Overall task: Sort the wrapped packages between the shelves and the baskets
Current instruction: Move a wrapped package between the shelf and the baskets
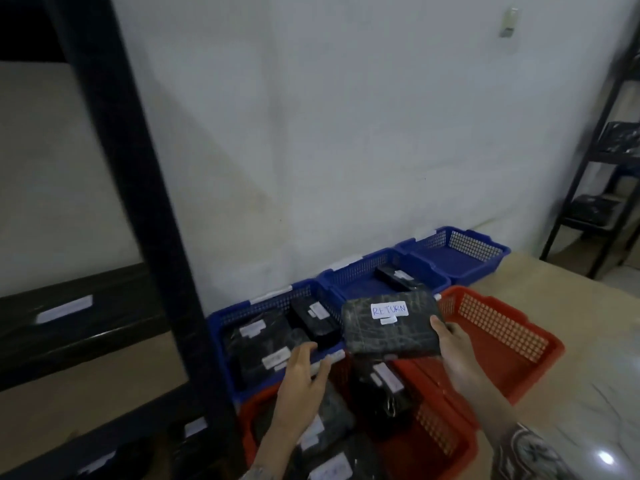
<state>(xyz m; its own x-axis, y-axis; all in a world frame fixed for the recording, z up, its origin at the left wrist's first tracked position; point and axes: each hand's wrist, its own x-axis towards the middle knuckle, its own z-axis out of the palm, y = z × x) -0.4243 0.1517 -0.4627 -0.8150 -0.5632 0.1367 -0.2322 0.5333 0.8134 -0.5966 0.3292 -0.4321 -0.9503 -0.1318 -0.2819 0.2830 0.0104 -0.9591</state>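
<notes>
My right hand (453, 351) holds a black wrapped package (391, 336) by its right edge; a white label on it reads "RETURN". It hovers over the gap between the blue and red baskets. My left hand (304, 375) is open, palm down, over the front rim of the nearest blue basket (221, 327), which holds several black wrapped packages (266, 344). The middle blue basket (349, 271) holds one package (398, 277). A near red basket (446, 441) below my hands holds several labelled packages (384, 389).
A black shelf post (138, 202) stands at the left with labelled shelf edges (65, 313). The far blue basket (457, 251) and the right red basket (502, 337) hold nothing visible. Another dark shelf rack (602, 188) with packages stands at the far right. The baskets rest on a tan surface (561, 282).
</notes>
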